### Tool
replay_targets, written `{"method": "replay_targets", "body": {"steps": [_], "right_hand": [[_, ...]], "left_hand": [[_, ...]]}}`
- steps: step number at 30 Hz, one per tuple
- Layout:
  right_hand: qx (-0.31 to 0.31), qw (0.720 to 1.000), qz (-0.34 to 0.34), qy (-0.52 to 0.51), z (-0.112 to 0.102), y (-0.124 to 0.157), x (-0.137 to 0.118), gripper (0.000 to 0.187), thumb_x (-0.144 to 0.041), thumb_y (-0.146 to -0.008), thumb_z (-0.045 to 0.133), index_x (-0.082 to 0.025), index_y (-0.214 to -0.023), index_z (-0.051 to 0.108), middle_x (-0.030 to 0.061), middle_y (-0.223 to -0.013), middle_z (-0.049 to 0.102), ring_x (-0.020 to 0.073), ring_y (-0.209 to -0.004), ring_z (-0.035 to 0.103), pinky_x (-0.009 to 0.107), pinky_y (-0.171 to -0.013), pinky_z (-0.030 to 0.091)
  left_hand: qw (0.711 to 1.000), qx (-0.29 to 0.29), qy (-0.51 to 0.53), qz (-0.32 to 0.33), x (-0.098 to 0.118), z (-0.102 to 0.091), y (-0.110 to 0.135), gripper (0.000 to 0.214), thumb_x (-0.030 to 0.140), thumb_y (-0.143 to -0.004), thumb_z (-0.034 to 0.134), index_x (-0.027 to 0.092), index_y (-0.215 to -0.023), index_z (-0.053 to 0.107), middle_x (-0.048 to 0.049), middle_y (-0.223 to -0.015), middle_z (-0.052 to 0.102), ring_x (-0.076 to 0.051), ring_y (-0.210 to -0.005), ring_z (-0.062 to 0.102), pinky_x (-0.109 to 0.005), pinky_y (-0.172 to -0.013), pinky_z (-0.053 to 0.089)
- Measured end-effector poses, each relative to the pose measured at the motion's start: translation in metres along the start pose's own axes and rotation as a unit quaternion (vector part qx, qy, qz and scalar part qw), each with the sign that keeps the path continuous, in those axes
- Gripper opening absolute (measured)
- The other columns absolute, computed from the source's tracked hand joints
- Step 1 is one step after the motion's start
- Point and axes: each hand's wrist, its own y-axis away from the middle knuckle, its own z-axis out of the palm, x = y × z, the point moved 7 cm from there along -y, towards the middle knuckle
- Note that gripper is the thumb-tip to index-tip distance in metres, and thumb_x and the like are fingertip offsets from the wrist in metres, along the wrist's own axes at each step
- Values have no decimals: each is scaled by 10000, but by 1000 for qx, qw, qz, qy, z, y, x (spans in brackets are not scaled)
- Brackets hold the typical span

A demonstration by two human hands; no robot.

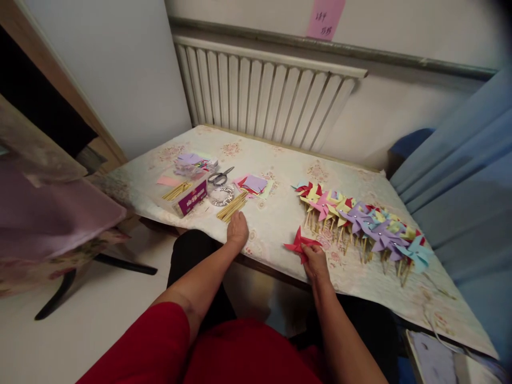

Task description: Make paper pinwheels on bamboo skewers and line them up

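In my right hand [316,261] is a red paper pinwheel [298,244], pinched at its right side above the table's front edge. My left hand [238,229] rests at the near end of a loose pile of thin wooden sticks [231,208]. Its fingers look curled in, and the back of the hand hides whatever they grip. Just beyond the pile are a round clear dish of small shiny pins [221,196] and a stack of coloured paper squares [255,184]. To the right lie several finished pinwheels on sticks [356,216], in overlapping rows.
Dark-handled scissors [220,176] lie behind the dish. A purple-and-white box [192,198] holding more sticks [176,191] stands at left, near a clear container [190,164] with coloured paper. The flowered tablecloth [280,152] reaches back to a white radiator [264,96]. A blue curtain [460,181] hangs at right.
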Motion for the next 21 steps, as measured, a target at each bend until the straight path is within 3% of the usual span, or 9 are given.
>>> {"method": "replay_targets", "body": {"steps": [8,21], "right_hand": [[4,1000,-15,-1,2,-3,-1,308,-270,-508,896,-173,-588,615,-39,-544,606,116,-462,605,226,-448,533],[17,1000,6,-9,2,-5,0,336,-283,-480,905,-170,-587,607,-35,-553,613,111,-485,591,236,-477,534]], "left_hand": [[999,-14,-45,-4,3,-3,-6,397,35,-905,276,80,-1129,600,-214,-1203,575,-285,-1103,575,-385,-930,457],[999,-12,-52,3,3,2,-12,410,46,-908,281,118,-1171,588,-187,-1275,562,-273,-1137,560,-373,-935,462]]}}
